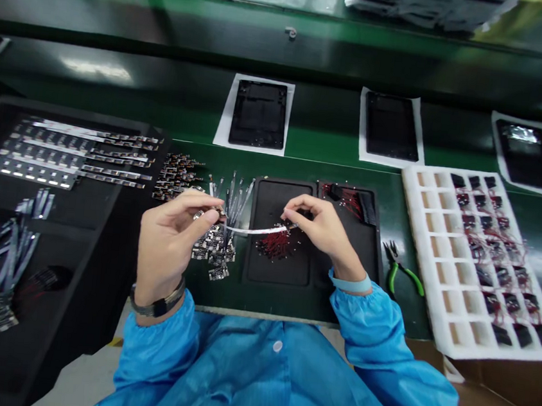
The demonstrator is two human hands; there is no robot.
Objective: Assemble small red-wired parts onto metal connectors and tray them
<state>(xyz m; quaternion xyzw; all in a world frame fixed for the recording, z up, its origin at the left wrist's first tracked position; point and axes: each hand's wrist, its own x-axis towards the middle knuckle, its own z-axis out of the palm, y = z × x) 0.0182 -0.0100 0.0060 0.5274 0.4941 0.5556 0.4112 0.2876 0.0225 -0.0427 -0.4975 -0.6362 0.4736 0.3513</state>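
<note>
The left hand (173,238), palm inward, pinches one end of a white ribbon strip (255,232) between thumb and fingers; the right hand (320,224), wrist bent inward, closes its thumb and forefinger at the other end. The strip spans the gap, above the left half of a black tray (284,198), near the front edge of the green workbench (289,305).

Beneath it lies a pile of red-wired parts (276,245), too many to count. Small boards (215,249) heap beside the tray's left edge. Off its right edge lies one pair of green-handled pliers (398,268), then one white foam tray (429,271) with dark, red-wired parts in three columns. A dark bin (96,210) at the workbench's left end carries more ribbons and boards. Beyond the workbench's back edge, three black panels (259,114) rest on three white sheets (224,120), below a green shelf (222,26).
</note>
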